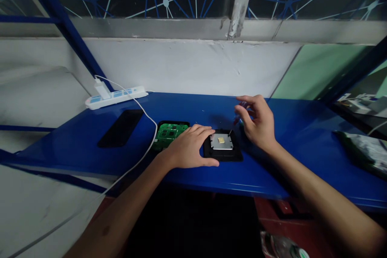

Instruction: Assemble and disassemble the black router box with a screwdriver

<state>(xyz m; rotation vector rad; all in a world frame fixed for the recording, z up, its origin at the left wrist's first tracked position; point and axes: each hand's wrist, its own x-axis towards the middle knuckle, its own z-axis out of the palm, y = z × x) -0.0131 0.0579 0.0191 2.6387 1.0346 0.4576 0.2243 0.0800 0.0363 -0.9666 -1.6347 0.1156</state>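
Observation:
A black plastic cover (223,154) lies flat on the blue table, with a silver metal plate (215,143) fitted inside it. On the plate sits a small pale yellow square pad (221,140). My left hand (191,145) rests at the cover's left side, fingers stretched out and thumb apart along its near edge. Above the cover's right side, my right hand (256,119) pinches a screwdriver (237,119) by its translucent purplish handle. The screwdriver's thin tip reaches the plate's upper right corner. Left of my left hand, a green circuit board (167,134) sits in a black housing, partly covered by that hand.
A dark phone-like slab (121,128) lies on the blue table (181,107). Behind it is a white power strip (116,97) with a charger (102,88), whose white cable (152,139) crosses the table. A silvery plastic bag (365,149) lies at right; a clear bottle (282,246) is below.

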